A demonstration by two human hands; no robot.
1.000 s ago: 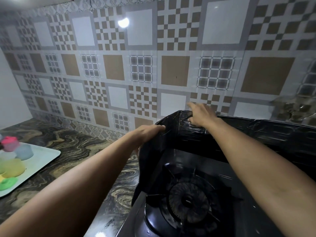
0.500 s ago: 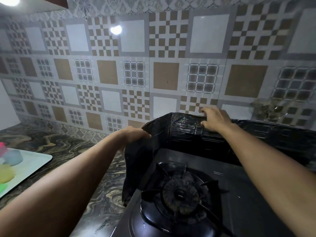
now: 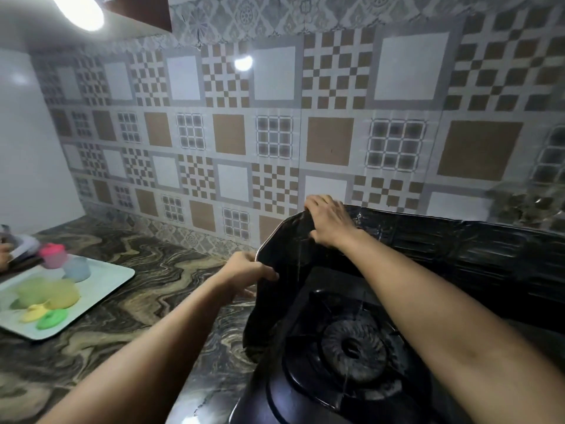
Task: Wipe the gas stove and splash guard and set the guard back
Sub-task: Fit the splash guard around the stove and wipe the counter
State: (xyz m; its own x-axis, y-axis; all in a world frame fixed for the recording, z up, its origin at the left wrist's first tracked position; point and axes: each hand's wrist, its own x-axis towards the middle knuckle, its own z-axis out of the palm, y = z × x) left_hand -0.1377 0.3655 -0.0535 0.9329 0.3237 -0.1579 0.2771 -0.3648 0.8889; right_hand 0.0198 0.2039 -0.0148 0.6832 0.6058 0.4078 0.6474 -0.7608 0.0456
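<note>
A black gas stove sits at the lower right with its round burner in view. A glossy black splash guard stands around the stove's back and left side, against the tiled wall. My left hand grips the top edge of the guard's left side panel. My right hand holds the guard's upper edge at the back left corner, where the panel bends. Both forearms reach in from the bottom of the view.
The stove stands on a dark marbled counter. A pale tray at the left carries several coloured plastic cups and lids. The patterned tiled wall runs close behind the guard. Another person's hand shows at the far left edge.
My left hand slid down and forward along the side panel's edge and closed on it. My right hand moved left to the corner. The side panel now leans outward.
</note>
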